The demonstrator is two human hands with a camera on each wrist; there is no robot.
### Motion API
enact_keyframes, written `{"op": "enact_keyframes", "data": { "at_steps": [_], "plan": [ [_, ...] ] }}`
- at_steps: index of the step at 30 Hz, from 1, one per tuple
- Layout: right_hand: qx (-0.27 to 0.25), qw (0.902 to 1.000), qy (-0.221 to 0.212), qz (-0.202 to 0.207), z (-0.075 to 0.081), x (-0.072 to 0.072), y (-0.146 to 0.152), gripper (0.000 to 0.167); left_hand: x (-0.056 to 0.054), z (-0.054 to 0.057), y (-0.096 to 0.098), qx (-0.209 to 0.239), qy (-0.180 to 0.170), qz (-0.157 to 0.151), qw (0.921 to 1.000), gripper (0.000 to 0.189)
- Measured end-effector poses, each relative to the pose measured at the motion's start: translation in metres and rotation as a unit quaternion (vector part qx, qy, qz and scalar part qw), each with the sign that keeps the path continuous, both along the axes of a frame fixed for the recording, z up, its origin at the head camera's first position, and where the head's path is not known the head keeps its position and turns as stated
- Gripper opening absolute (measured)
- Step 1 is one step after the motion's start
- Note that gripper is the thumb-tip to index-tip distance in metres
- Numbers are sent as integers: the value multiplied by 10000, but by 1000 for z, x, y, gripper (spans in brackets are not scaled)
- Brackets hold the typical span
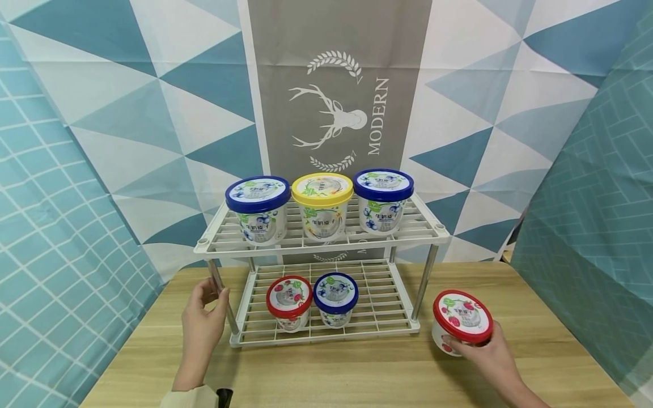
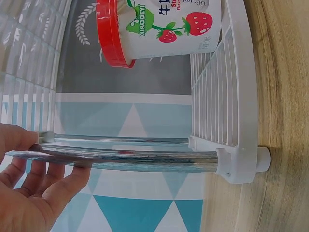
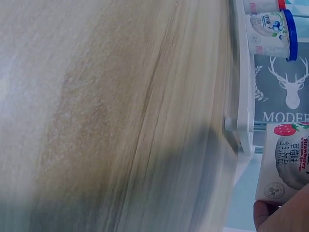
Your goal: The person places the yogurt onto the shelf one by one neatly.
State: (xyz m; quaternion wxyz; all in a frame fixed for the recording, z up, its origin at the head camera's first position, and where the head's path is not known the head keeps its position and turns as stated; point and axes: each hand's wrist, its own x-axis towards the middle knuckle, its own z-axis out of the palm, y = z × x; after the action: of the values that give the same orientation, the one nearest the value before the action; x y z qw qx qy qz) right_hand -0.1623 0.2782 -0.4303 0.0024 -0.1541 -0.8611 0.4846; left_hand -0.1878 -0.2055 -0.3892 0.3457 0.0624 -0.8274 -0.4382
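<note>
A two-tier white rack with metal posts stands on the table. At its left front post, my left hand has the thumb on one side and fingers on the other, holding it. My right hand grips a red-lidded strawberry cup to the right of the rack. In the right wrist view this cup is raised above the table, lid partly out of frame. On the lower shelf sit a red-lidded cup and a blue-lidded cup, side by side.
The upper shelf bears a blue-lidded cup, a yellow-lidded cup and another blue-lidded cup. Behind the wooden table hangs a patterned cloth with a deer print. Tiled-pattern sheets flank the table.
</note>
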Motion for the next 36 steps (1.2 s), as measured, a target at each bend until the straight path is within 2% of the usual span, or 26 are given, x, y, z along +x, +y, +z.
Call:
{"op": "enact_keyframes", "data": {
  "at_steps": [10,22,36],
  "plan": [
    [-29,9998,215,49,4,3,-6,111,1,1,0,74,-24,-25,10000,23],
    [-115,9999,111,15,9,4,-15,116,1,0,0,89,-73,-13,9999,23],
    [-156,9996,211,119,13,5,-24,110,1,0,1,146,26,-58,9999,22]
  ]
}}
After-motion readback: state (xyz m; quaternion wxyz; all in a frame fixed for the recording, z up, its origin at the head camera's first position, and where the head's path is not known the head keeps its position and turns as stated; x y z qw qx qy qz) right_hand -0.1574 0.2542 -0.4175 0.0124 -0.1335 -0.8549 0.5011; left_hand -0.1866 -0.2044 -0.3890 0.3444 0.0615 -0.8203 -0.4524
